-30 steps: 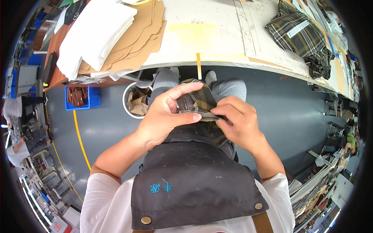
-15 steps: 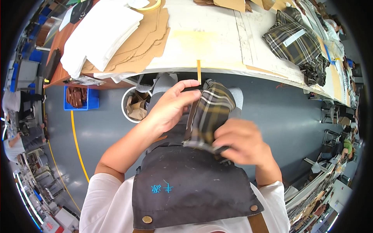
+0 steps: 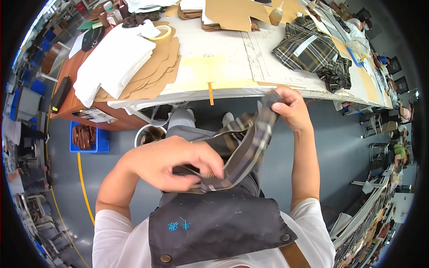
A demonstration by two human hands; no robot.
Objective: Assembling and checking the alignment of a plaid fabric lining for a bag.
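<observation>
A plaid fabric zip pouch [image 3: 263,136] in dark brown, grey and yellowish checks hangs over my lap. Its zip is undone, and the metal teeth [image 3: 208,175] run along both edges of the gaping mouth. My right hand [image 3: 291,108] pinches the upper right end of the pouch between thumb and fingers. At the lower left end of the mouth is my left hand [image 3: 167,163], slightly blurred. Its fingers are bent but apart, close to the zip teeth, with no fabric visibly gripped. Part of the pouch is hidden behind the left hand.
Ahead stands a white worktable [image 3: 196,67] with white sheets [image 3: 114,58], brown card pieces [image 3: 156,76], a tape roll [image 3: 161,33] and folded plaid fabric [image 3: 308,47]. A strip of yellow tape [image 3: 211,94] hangs over its edge. On the floor are a blue crate [image 3: 102,140] and a white bin [image 3: 139,136].
The pouch has swung from upright to spread diagonally, showing its undone zip. My right hand has risen to its upper end. My left hand has moved down and nearer to me.
</observation>
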